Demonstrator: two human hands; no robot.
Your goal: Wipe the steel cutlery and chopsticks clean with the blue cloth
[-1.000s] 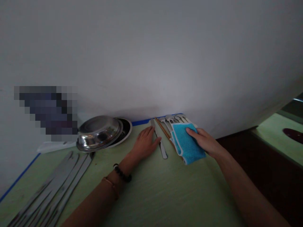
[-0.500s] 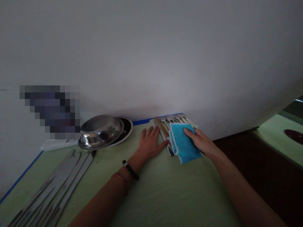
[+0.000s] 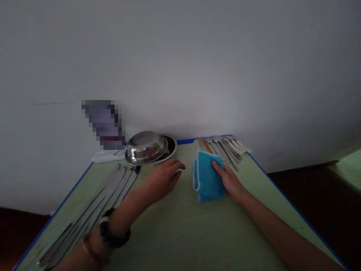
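My right hand (image 3: 229, 180) grips a folded blue cloth with a white edge (image 3: 207, 181) and holds it against the pale green table (image 3: 197, 233). Behind the cloth, several spoons, a knife and wooden chopsticks (image 3: 224, 146) lie in a row by the wall. My left hand (image 3: 163, 177) hovers low over the table left of the cloth, fingers loosely curled and apart, holding nothing. It is close to the upturned steel bowls (image 3: 146, 146).
Several long flat metal utensils (image 3: 96, 203) lie in a row along the table's left side. A white folded item (image 3: 108, 155) sits against the wall behind the bowls. Blue tape edges the table. The floor drops away dark on the right.
My left hand left the knife by the cutlery row and swung left toward the bowls. My right hand slid the blue cloth off the cutlery toward the table's middle. The view turned left.
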